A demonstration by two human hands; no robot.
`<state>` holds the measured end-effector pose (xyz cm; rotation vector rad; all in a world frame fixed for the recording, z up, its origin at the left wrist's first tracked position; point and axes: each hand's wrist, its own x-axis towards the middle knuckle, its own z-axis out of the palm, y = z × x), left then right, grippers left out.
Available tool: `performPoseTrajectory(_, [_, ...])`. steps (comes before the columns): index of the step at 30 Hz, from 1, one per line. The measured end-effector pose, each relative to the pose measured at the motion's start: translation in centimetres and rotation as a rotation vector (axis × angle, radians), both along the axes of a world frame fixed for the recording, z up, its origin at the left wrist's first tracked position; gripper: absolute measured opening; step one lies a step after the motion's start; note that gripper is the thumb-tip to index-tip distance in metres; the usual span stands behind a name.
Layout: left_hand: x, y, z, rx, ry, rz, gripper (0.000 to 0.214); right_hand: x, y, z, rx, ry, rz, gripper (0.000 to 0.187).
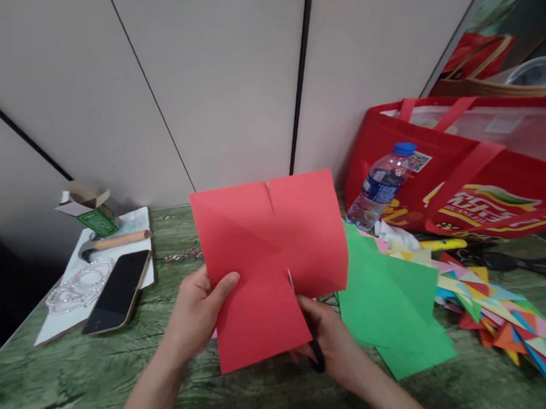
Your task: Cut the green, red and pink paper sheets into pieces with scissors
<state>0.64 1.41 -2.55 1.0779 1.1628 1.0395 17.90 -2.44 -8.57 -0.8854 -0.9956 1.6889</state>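
Note:
A sheet of red paper (252,248) is held up over the table in the middle of the head view. My left hand (203,309) grips its left edge, thumb on the front face and fingers behind. My right hand (323,336) is closed round the dark handles of a pair of scissors (317,355), partly hidden by the paper. One blade shows within a cut that runs up from the lower edge. A second slit opens the sheet's top edge. To the right of the cut, the paper curls forward.
Green paper sheets (387,290) lie at right, near colourful folded paper pieces (507,314). A water bottle (379,186) leans on a red bag (436,165). At left, a phone (119,292), bead strings (78,288), a small sickle (119,239) and a box (93,214) rest on a white board (50,326).

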Motion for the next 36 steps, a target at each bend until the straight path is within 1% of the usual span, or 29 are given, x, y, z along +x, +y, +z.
performPoseTrajectory(4, [0.0,0.0,0.0,0.004,-0.002,-0.018,0.02,-0.3,-0.1,0.4,-0.026,0.02,-0.02,0.02])
performPoseTrajectory(7, [0.0,0.0,0.0,0.009,0.001,-0.026,0.021,-0.5,0.0,1.0,-0.047,-0.009,-0.024,0.017])
performPoseTrajectory(9, [0.0,0.0,0.0,0.008,0.036,-0.032,0.021,-0.5,0.1,1.1,-0.044,-0.027,-0.06,0.016])
performPoseTrajectory(12, [-0.1,-0.1,0.0,0.001,0.116,-0.055,0.019,-0.4,0.2,0.6,0.022,-0.034,-0.132,0.013])
performPoseTrajectory(15, [-0.1,-0.3,-0.1,0.013,0.158,-0.072,0.018,-0.1,0.2,-0.2,0.116,-0.072,-0.131,0.024])
performPoseTrajectory(18, [-0.1,-0.4,-0.2,0.025,0.175,-0.073,0.019,0.1,0.2,-0.9,0.135,-0.097,-0.154,0.026])
performPoseTrajectory(22, [-0.1,-0.6,-0.1,0.046,0.192,-0.067,0.018,0.1,0.2,-1.0,0.112,-0.098,-0.188,0.024])
performPoseTrajectory(26, [0.0,-0.7,0.1,0.066,0.197,-0.07,0.018,0.0,0.1,-0.6,0.067,-0.093,-0.205,0.023])
performPoseTrajectory(30, [0.1,-0.7,0.3,0.071,0.224,-0.068,0.019,-0.1,0.2,0.0,-0.05,-0.052,-0.249,0.01])
performPoseTrajectory(32, [0.1,-0.7,0.4,0.071,0.235,-0.067,0.018,-0.2,0.3,0.2,-0.092,-0.031,-0.27,0.01])
performPoseTrajectory(34, [0.2,-0.8,0.4,0.075,0.237,-0.067,0.018,-0.2,0.2,0.3,-0.071,-0.044,-0.277,0.008])
performPoseTrajectory(36, [0.1,-0.8,0.3,0.076,0.225,-0.067,0.018,-0.2,0.2,0.3,-0.017,-0.096,-0.272,0.013])
